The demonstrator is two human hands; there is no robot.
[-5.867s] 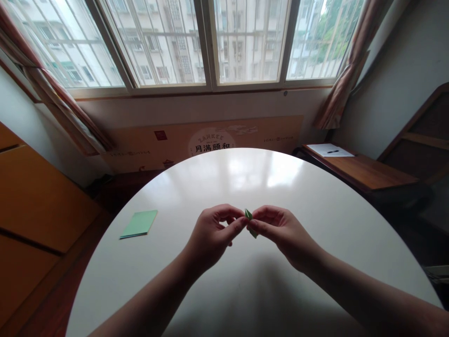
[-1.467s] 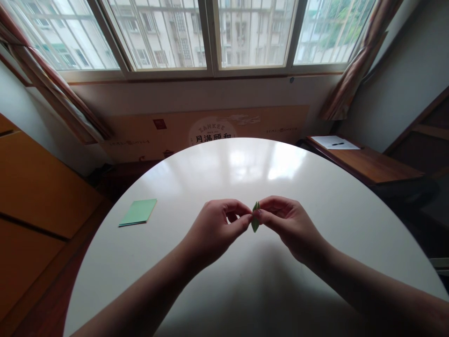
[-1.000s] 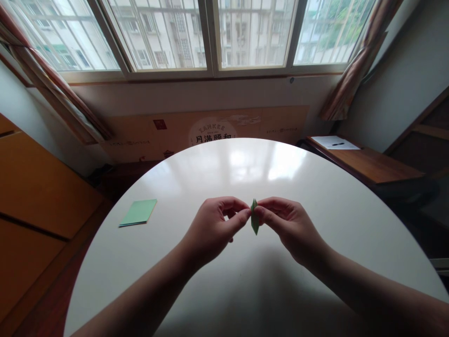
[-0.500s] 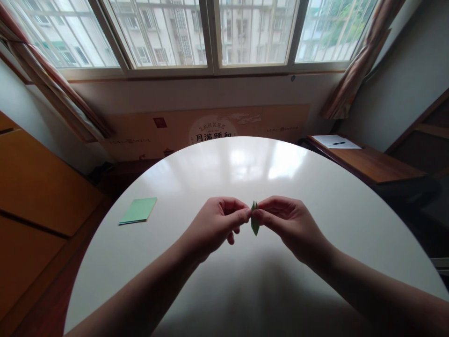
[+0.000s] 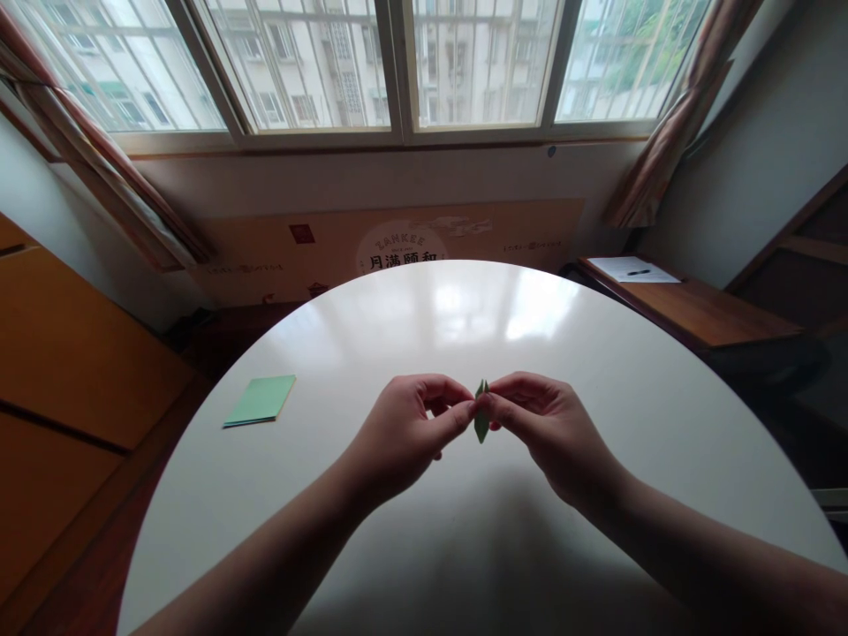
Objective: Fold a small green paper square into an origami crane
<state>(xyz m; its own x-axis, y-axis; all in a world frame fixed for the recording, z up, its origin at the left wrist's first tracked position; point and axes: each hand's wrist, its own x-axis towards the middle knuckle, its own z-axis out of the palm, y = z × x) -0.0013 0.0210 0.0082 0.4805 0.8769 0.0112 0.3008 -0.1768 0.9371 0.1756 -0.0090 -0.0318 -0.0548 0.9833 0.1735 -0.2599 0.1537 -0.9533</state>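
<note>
Green folded paper [image 5: 481, 429] in the pinch of left hand [image 5: 403, 433] and right hand [image 5: 557, 431], over white table [image 5: 629, 415].

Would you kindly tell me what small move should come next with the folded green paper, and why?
Perhaps pinch the upper tips of the folded green paper together, gently: they stand slightly apart, and the fingertips of the left hand and right hand already grip its middle from either side. The finer folds are too small to tell.
</note>
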